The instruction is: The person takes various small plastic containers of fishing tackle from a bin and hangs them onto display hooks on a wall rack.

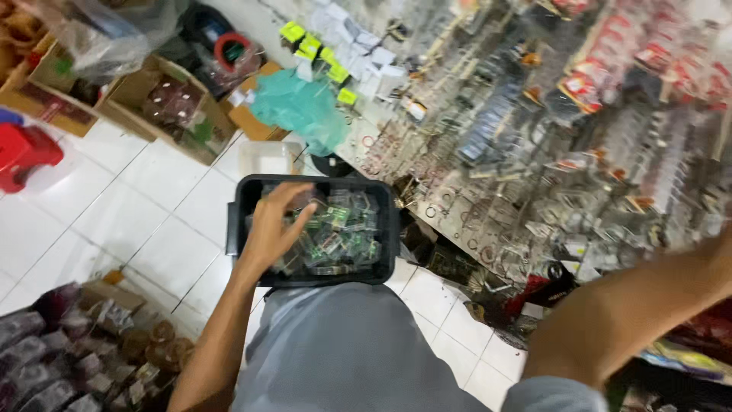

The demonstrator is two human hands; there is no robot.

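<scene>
Black bin: we see a black plastic bin (316, 187) resting on our lap, above the white tiled floor (152, 221).
Left hand: our left hand (276, 223) reaches into the bin's left side, fingers loosely open over small clear packets (343, 233).
Right hand: out of frame; only the forearm (633, 305) shows, so we cannot tell its state.
Wall: display rack (534, 137) of hanging packets at right.

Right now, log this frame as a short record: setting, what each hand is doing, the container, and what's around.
Setting: shop aisle with a white tiled floor
Left hand: reaching into the bin, fingers spread over small clear packets
Right hand: out of frame; only the forearm shows, raised toward the display wall
Container: black plastic bin resting on the person's lap
Around: cardboard boxes, teal plastic bag, red object at left
</scene>
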